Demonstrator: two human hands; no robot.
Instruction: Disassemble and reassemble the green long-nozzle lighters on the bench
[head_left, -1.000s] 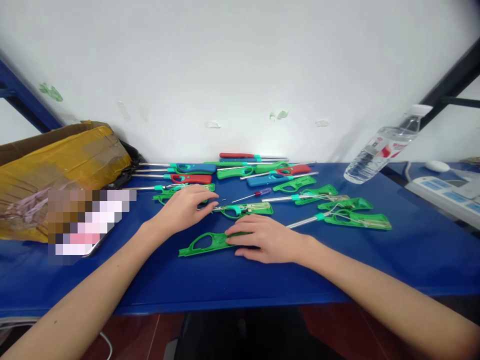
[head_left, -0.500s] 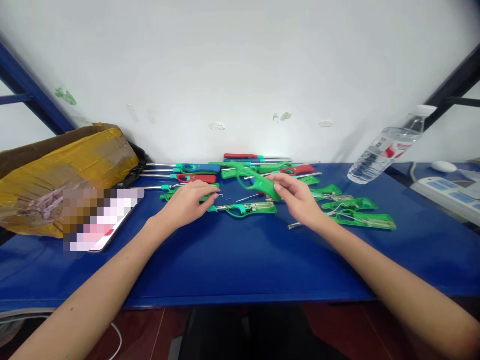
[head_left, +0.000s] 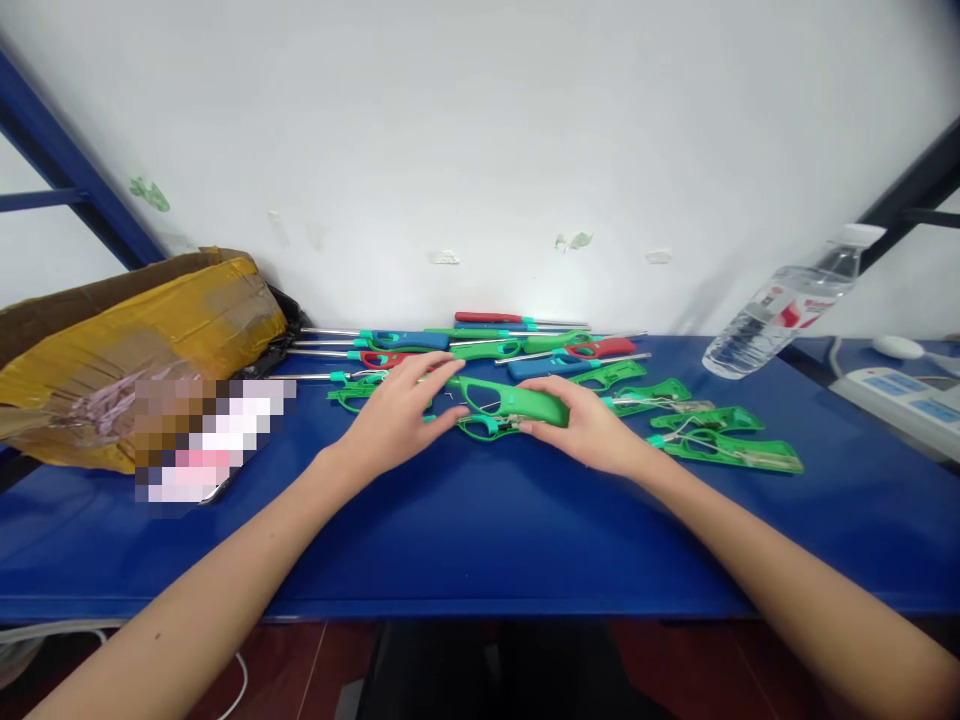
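A green lighter shell half [head_left: 517, 399] sits in my right hand [head_left: 589, 425], thumb on its near edge and fingers behind its rear end. Directly beneath it lies an opened lighter [head_left: 491, 428] with a teal trigger and inner parts, now mostly covered. My left hand [head_left: 405, 415] is closed around the front ends of the two halves, index finger at the upper shell's tip and thumb at the lower one. Its fingers partly hide another green half [head_left: 349, 395] on the left. Small thin metal bits lie behind the shell.
Finished-looking stick lighters [head_left: 409, 340] in blue, red and green lie along the wall. Several open green halves [head_left: 739, 452] with inner parts are at right. A water bottle [head_left: 784, 310], power strip [head_left: 907, 400], taped box [head_left: 150, 350] and phone [head_left: 232, 440] stand around the blue table [head_left: 480, 540].
My right hand has brought the green shell half down and left over the opened lighter. My left hand has shifted right to the shell's front end. The view has moved slightly.
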